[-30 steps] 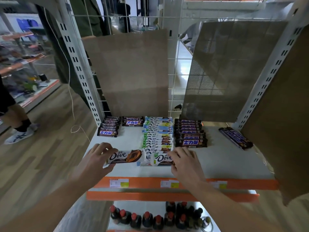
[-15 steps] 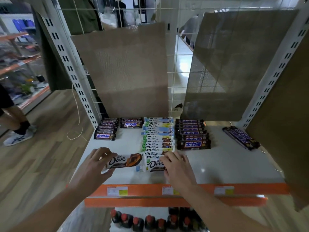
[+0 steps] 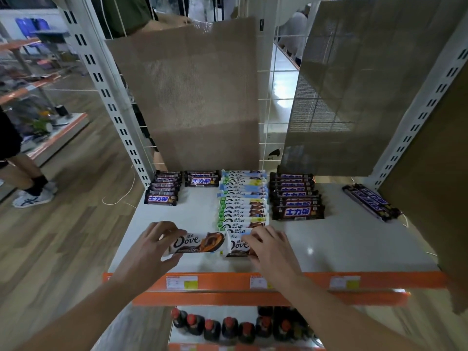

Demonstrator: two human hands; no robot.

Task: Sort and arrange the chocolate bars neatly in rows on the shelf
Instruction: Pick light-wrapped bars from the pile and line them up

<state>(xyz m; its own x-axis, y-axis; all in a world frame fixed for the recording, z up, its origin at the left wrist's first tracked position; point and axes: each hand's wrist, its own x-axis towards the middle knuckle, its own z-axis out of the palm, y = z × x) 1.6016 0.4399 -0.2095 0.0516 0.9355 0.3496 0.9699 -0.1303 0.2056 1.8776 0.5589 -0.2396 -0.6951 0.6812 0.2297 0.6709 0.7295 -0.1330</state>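
My left hand (image 3: 152,245) grips one end of a white Dove bar (image 3: 200,244) just above the front of the white shelf (image 3: 342,239). My right hand (image 3: 269,247) holds a second Dove bar (image 3: 236,247) at the front end of the middle row of Dove bars (image 3: 243,198). Rows of dark Snickers bars lie to the right (image 3: 295,196), at the back left (image 3: 163,190) and beside that (image 3: 202,178). Two long Snickers bars (image 3: 371,202) lie askew at the far right.
Brown cardboard sheets (image 3: 192,97) stand behind the shelf, and another cardboard panel (image 3: 435,173) closes the right side. An orange price rail (image 3: 291,281) runs along the front edge. Red-capped bottles (image 3: 228,328) fill the shelf below. A person's legs (image 3: 27,178) stand on the wooden floor at left.
Both hands have stayed on their Dove bars with hardly any shift. The camera has moved a little, so the shelf sits slightly lower in view.
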